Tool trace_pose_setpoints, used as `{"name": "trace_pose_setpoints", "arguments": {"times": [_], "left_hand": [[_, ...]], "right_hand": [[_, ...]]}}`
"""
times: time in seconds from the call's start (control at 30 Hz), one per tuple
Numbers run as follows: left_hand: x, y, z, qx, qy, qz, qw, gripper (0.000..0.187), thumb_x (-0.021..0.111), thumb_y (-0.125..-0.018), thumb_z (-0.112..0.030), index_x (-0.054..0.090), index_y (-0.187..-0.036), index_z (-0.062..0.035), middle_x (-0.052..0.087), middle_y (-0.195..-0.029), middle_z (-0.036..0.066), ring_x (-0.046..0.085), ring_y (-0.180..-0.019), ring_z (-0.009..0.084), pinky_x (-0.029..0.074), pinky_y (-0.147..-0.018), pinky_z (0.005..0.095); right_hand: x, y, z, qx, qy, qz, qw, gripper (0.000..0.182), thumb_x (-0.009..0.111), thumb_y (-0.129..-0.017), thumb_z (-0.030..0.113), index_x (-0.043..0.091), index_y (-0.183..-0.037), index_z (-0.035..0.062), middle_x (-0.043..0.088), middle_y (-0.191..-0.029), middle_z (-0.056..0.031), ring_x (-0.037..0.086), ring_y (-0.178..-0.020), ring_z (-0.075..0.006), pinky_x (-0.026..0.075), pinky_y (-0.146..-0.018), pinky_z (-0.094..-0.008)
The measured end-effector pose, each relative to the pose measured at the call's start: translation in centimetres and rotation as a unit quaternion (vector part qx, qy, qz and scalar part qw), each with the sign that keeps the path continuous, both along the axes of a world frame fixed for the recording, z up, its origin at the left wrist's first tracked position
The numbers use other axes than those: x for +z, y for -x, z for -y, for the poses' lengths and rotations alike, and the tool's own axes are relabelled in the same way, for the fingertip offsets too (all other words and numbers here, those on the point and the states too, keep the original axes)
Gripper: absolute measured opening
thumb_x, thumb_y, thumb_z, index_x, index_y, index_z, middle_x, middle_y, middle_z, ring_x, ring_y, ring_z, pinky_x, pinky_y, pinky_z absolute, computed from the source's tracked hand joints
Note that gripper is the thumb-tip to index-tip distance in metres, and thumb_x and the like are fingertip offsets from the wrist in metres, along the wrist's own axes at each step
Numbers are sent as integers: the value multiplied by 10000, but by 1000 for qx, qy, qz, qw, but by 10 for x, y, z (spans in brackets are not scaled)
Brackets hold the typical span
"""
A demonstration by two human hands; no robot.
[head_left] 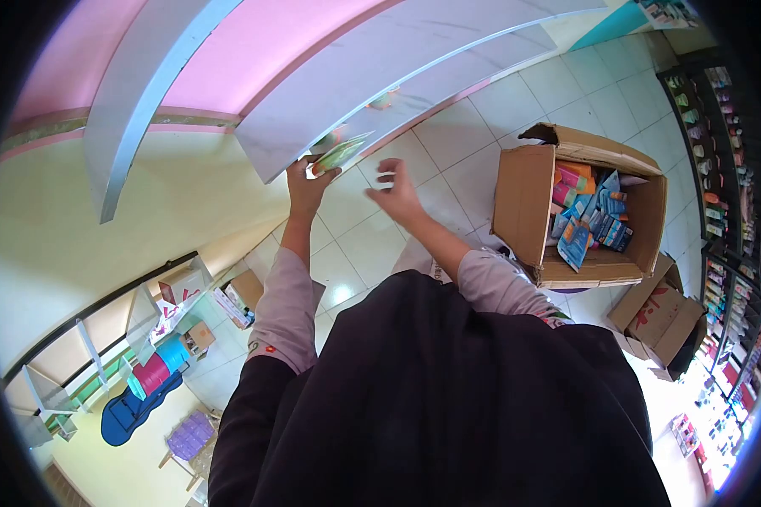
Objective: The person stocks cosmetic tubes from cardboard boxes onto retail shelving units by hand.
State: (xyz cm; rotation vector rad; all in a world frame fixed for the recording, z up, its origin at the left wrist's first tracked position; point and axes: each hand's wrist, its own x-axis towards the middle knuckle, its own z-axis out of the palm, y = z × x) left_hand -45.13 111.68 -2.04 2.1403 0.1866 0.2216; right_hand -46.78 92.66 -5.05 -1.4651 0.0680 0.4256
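My left hand (307, 182) grips a flat green packet (342, 152) at the end of a marbled grey shelf (313, 110). My right hand (397, 193) is to the right of the packet, apart from it, with its fingers spread and slightly curled and nothing in them. Small orange and green items (382, 100) show near the shelf's edge. On the right, an open cardboard box (520, 203) holds several blue, orange and pink packets (585, 215).
Another cardboard box (661, 317) lies at the right, before black racks of goods (712, 169). A pale curved shelf (131, 110) juts from the wall at upper left. Stacked pink and blue tubs (154, 372) and a purple bundle (190, 435) are at lower left.
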Motion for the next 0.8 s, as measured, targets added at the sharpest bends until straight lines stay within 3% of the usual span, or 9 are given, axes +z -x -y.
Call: {"name": "trace_pose_setpoints", "arguments": {"times": [0.13,0.23,0.33,0.5,0.53,0.67,0.77,0.8], "left_hand": [[-16,6,-8,8,-1,-9,1000,351,794,-581,-125,651,-880,-9,331,-1352,159,371,-1199,275,321,-989,389],[-21,13,-5,-1,39,9,999,341,787,-570,-109,650,-869,-18,275,-1396,164,302,-1276,290,299,-1016,401],[-25,24,6,15,99,3,995,330,777,-568,-92,651,-866,-26,259,-1411,161,261,-1313,290,293,-1029,412],[-21,37,34,26,125,-27,992,362,782,-568,-93,659,-904,-37,214,-1436,141,228,-1325,308,286,-1043,429],[-23,38,35,2,89,-25,996,473,796,-570,-107,633,-1009,-44,195,-1442,143,217,-1326,321,281,-1048,434],[-23,49,42,20,0,-41,999,706,830,-567,-172,513,-1195,-104,185,-1429,152,235,-1311,331,292,-1038,440],[-16,67,46,61,48,-96,992,734,831,-584,-150,471,-1223,-123,139,-1440,63,239,-1315,299,267,-1044,500],[-13,73,48,60,41,-111,991,760,833,-586,-176,449,-1240,-130,152,-1435,55,267,-1301,293,290,-1024,517]], "right_hand": [[14,-9,-22,4,-52,-2,999,810,796,-662,289,302,-1226,-18,452,-1208,-153,456,-1130,-262,426,-914,-367],[13,-19,-28,45,-119,-63,990,773,797,-663,258,325,-1202,-34,487,-1155,-153,474,-1114,-252,439,-903,-358],[21,-13,-28,33,-145,-47,988,711,801,-656,220,379,-1173,-25,528,-1090,-139,521,-1061,-235,461,-868,-335],[13,1,-24,-62,-56,23,996,542,777,-659,149,466,-1081,11,561,-1019,-111,570,-987,-213,497,-791,-328],[13,0,-23,-76,-27,49,996,525,767,-664,140,466,-1076,11,560,-1017,-117,572,-981,-223,500,-783,-332],[7,-17,-19,-108,86,213,967,485,726,-709,96,457,-1099,-11,536,-1058,-127,558,-974,-240,503,-793,-340],[-5,-44,-20,-130,145,281,940,441,703,-707,115,473,-1071,19,527,-1044,-166,546,-954,-335,493,-782,-384],[-9,-50,-20,-128,149,285,938,444,702,-706,113,474,-1077,24,523,-1045,-163,546,-952,-332,490,-781,-384]]}}
